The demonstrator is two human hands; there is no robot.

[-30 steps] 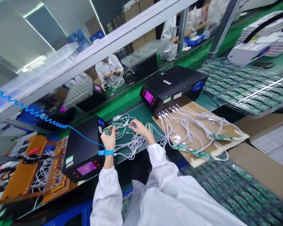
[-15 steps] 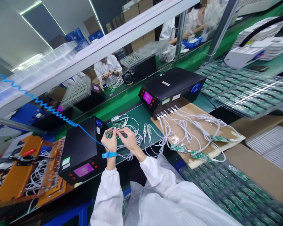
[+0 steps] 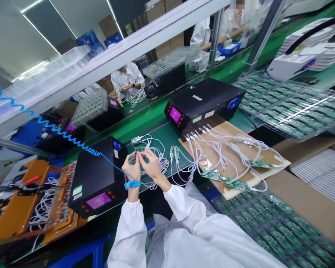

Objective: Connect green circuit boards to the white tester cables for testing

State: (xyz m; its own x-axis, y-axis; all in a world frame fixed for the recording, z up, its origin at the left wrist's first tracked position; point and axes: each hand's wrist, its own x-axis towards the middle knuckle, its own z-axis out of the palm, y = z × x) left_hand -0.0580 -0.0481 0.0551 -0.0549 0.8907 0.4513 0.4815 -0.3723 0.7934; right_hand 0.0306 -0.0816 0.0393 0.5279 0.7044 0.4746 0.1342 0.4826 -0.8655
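Note:
My left hand [image 3: 132, 168], with a blue wrist strap [image 3: 132, 184] at its wrist, is closed on a small green circuit board [image 3: 131, 160]. Close against it, my right hand [image 3: 151, 164] pinches at the left fingertips; whatever is between its fingers is too small to make out. Just beyond the fingertips lies another circuit board [image 3: 140, 149]. Farther back, a board [image 3: 135, 140] has a white cable plugged in. White cables [image 3: 161, 163] lie coiled to the right of my hands, and two cabled boards [image 3: 174, 152] rest side by side past them.
Black boxes with pink screens stand left [image 3: 97, 175] and right [image 3: 203, 100] of my hands. Cabled boards lie on a cardboard sheet [image 3: 190, 147]. Trays of boards [image 3: 296, 108] are at the right. A coiled blue cord [image 3: 64, 136] runs to my wrist. Co-workers sit across the bench.
My left hand has shifted slightly right and its wrist has turned a little, bringing the held circuit board nearer the right fingertips. My right hand has barely moved.

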